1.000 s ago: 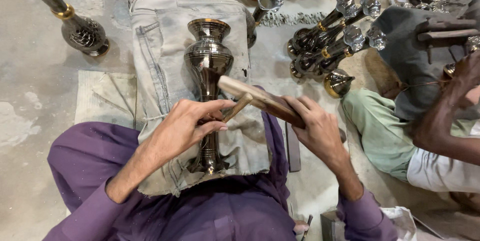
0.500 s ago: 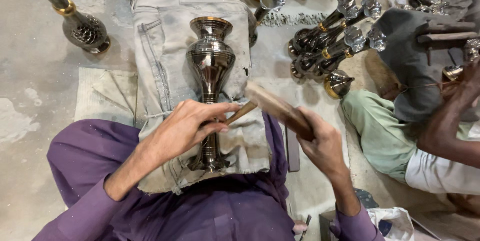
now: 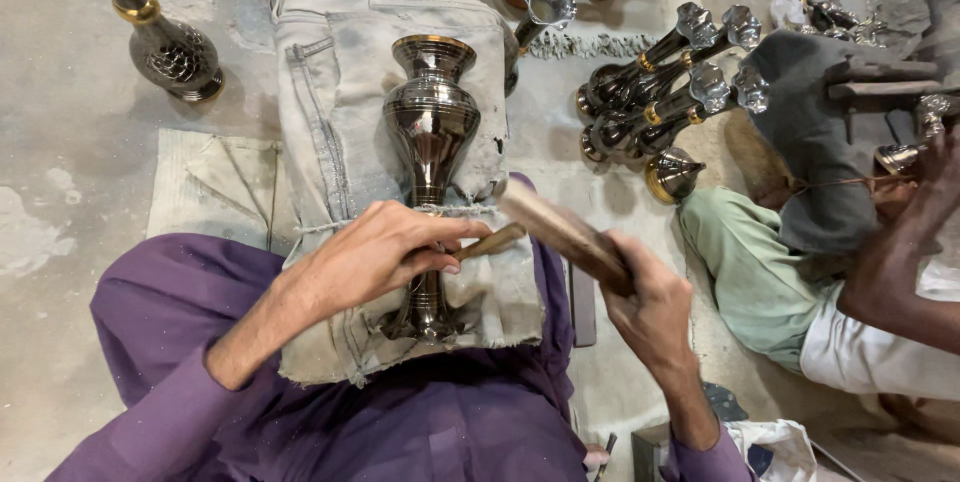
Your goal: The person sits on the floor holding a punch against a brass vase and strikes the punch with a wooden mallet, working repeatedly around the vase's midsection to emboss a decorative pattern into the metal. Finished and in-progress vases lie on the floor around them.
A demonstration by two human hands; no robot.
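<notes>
While the dark metal vase (image 3: 432,132) lies lengthwise on the folded pale denim cloth (image 3: 330,122) over our lap, mouth pointing far and foot near, we keep our left hand (image 3: 375,254) draped across its narrow stem, fingers curled down and pinching a short wooden-handled punch (image 3: 490,240) against the metal. Our right hand (image 3: 648,297) sits to the right, wrist bent, fist clenched round the handle of a wooden mallet (image 3: 560,230) whose blurred head hangs just above the butt of the punch. Both forearms come in from the near edge in purple sleeves. Far left on the concrete floor (image 3: 60,162) stands another vase with a gold band (image 3: 150,32). To the far right a cluster of finished vases with fluted mouths (image 3: 665,82) lies on its side, close to a second person's arm (image 3: 900,262) and pale green trouser leg (image 3: 745,262). Nothing lies between mallet and punch
</notes>
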